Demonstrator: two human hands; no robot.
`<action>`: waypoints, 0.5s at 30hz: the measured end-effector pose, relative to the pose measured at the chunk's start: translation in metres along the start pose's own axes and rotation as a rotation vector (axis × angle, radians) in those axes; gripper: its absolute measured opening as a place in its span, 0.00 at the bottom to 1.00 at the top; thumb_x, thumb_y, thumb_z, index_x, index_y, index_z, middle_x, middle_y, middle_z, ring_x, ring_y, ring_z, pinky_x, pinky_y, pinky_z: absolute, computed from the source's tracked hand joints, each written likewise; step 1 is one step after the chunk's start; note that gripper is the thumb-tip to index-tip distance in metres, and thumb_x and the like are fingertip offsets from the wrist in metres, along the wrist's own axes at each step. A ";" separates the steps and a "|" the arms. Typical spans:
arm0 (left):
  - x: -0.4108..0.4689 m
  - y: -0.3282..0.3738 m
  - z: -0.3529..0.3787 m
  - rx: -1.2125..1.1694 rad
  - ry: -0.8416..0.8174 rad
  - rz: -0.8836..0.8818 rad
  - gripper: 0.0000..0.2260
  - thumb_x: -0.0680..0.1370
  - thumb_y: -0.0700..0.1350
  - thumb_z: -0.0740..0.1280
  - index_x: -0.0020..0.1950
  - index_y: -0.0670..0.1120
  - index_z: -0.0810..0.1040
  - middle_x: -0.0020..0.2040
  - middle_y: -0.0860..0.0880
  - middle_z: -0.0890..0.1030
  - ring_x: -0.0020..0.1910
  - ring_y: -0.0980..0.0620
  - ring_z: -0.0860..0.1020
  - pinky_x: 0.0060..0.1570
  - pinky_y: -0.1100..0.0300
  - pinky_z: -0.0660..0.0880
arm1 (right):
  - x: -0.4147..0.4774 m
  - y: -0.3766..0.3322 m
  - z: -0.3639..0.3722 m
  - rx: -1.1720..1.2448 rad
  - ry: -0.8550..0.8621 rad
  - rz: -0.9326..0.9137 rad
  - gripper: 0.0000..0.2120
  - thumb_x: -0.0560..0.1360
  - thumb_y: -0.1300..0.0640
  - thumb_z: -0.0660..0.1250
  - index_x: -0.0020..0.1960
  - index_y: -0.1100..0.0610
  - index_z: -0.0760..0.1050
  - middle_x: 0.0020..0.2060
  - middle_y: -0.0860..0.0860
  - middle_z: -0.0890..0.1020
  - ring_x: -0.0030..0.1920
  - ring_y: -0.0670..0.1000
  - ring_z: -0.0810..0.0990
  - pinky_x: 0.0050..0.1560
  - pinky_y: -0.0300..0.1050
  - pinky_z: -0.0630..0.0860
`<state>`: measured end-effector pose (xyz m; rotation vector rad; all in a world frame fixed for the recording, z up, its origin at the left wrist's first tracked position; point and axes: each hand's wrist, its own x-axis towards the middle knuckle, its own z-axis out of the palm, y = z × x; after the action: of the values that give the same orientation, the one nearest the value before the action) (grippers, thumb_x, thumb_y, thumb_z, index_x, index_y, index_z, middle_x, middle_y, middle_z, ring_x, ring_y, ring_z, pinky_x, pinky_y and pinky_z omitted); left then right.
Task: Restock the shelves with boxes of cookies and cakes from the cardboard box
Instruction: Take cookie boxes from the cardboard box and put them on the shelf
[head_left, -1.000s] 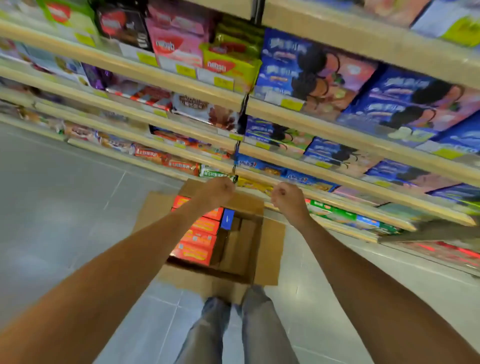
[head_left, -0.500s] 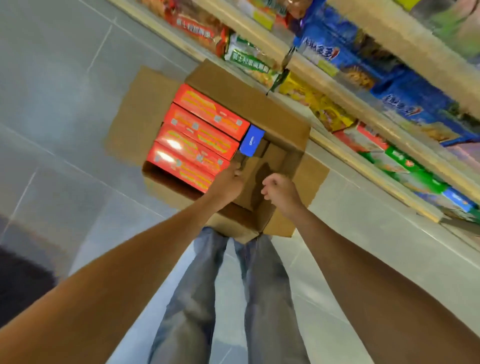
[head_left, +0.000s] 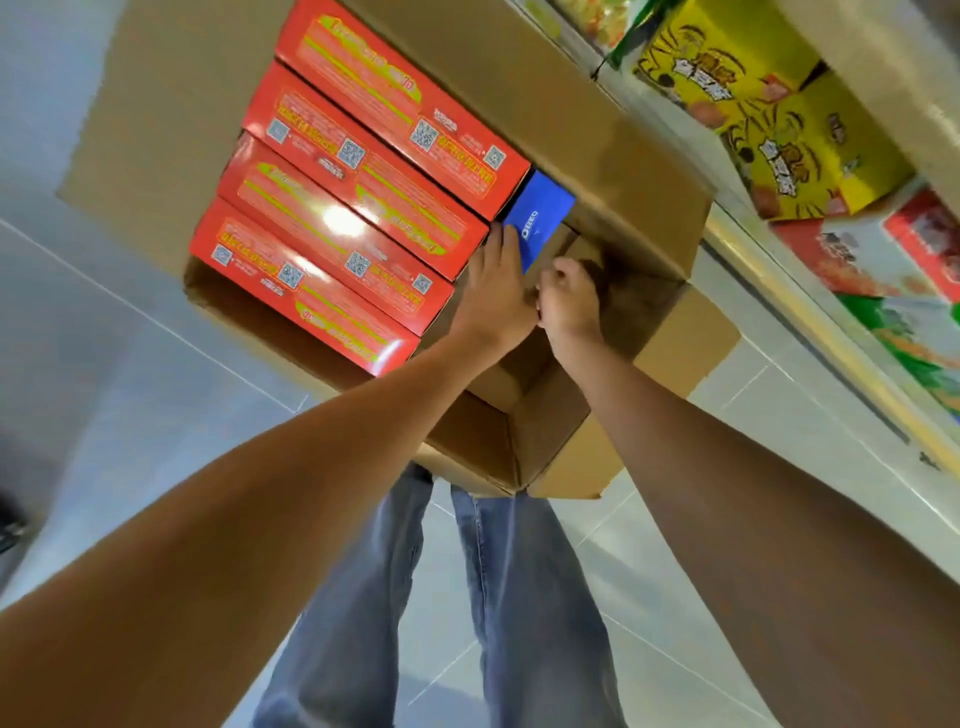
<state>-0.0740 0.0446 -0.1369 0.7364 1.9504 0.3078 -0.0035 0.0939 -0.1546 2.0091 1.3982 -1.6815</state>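
Down on the grey tiled floor (head_left: 130, 395), just in front of the lowest shelf (head_left: 841, 358), a cardboard box (head_left: 623, 156) sits with its flaps folded out. Four long red boxes (head_left: 358, 208) stand on edge side by side in its left part, packed tight against one another. A small blue box (head_left: 540, 218) stands at their right end, close to the far wall of the cardboard box. The rest of the right part shows bare cardboard.

Both arms of the person reach down into the open top. The left hand (head_left: 493, 296) lies against the near left edge of the blue box, its fingers (head_left: 501, 249) stretched out straight in the slot between that box and the red ones; its thumb is hidden. The right hand (head_left: 569, 301) is just beside the left, touching it, with its fingers curled at the near right corner of the blue box. Whether they pinch the box or only close beside it cannot be told.

Yellow packs (head_left: 753, 119) fill the shelf at the upper right, with a red and white box (head_left: 872, 249) and green packs (head_left: 914, 332) further along. The person's legs, in blue jeans (head_left: 519, 597), stand right behind the cardboard box.
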 end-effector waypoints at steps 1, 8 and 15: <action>-0.002 0.001 0.003 -0.013 0.033 0.013 0.31 0.75 0.37 0.60 0.76 0.39 0.52 0.76 0.41 0.56 0.74 0.40 0.53 0.74 0.49 0.55 | 0.003 -0.001 0.002 0.052 0.028 -0.004 0.15 0.79 0.52 0.58 0.62 0.59 0.72 0.46 0.52 0.78 0.45 0.53 0.77 0.45 0.48 0.74; -0.011 -0.010 0.029 -0.294 0.020 -0.105 0.25 0.70 0.28 0.53 0.67 0.38 0.67 0.63 0.45 0.77 0.69 0.47 0.65 0.64 0.58 0.62 | 0.032 0.026 -0.016 0.067 0.224 0.194 0.27 0.71 0.50 0.71 0.65 0.62 0.70 0.56 0.57 0.79 0.54 0.57 0.79 0.50 0.45 0.73; -0.041 -0.011 0.016 -0.233 -0.006 -0.100 0.21 0.75 0.33 0.56 0.67 0.40 0.69 0.64 0.41 0.74 0.66 0.43 0.70 0.65 0.49 0.69 | -0.004 0.032 -0.056 -0.126 0.107 0.103 0.18 0.70 0.52 0.71 0.56 0.57 0.74 0.44 0.51 0.76 0.50 0.57 0.78 0.54 0.54 0.79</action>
<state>-0.0505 0.0087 -0.1210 0.4865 1.8988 0.4617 0.0583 0.1102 -0.1447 2.0896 1.3707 -1.4269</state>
